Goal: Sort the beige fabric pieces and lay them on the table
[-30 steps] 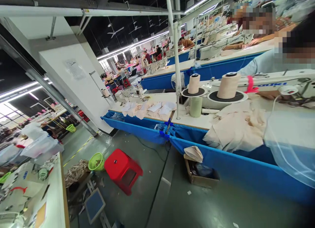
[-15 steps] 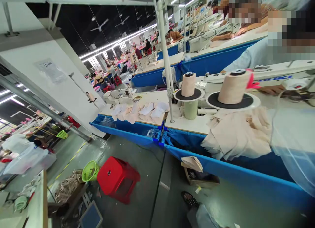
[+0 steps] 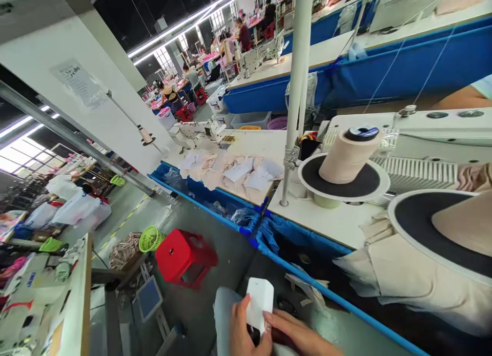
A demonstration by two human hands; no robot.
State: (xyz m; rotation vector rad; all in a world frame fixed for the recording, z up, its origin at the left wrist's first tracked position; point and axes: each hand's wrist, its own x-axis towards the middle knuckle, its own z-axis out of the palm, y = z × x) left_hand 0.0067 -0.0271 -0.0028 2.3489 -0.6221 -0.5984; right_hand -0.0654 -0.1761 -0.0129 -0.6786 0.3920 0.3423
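At the bottom edge of the view, both my hands meet on a small white rectangular device (image 3: 260, 300). My left hand (image 3: 240, 334) wraps its lower left side. My right hand (image 3: 298, 336) pinches its lower right corner with the fingertips. A dark part shows just under the device between my fingers. The device is held upright above my knee in pale blue cloth (image 3: 222, 310), over the grey floor. To the right stands the sewing table with a beige thread cone (image 3: 348, 153) on a black disc.
A blue cloth trough (image 3: 277, 238) lines the table's front edge, with beige fabric (image 3: 403, 274) hanging over it. A white pole (image 3: 295, 89) rises from the table. A red stool (image 3: 180, 256) and a green basket (image 3: 151, 238) sit on the floor to the left. Other people work far behind.
The view has moved closer to the sewing table and tilted down. My two hands with the white device have come into view at the bottom.
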